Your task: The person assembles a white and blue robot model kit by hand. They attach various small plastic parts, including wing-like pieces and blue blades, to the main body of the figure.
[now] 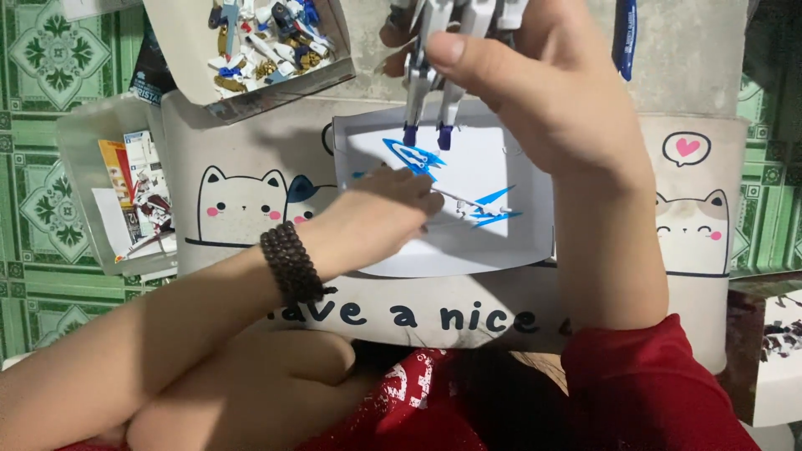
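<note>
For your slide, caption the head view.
Right hand holds a white model figure; left hand reaches into a white tray.

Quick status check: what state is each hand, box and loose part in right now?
Right hand: raised, gripping the white model figure, its legs hanging down.
Left hand: reaching into the white tray, fingers on a blue part.
Second blue part: loose in the tray.
Parts box: open, full of pieces.

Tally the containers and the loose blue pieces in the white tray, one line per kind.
White tray under the hands: 1
Box of small model parts: 1
Clear tub holding leaflets: 1
Blue pointed pieces in the tray: 2
Total: 5
</note>
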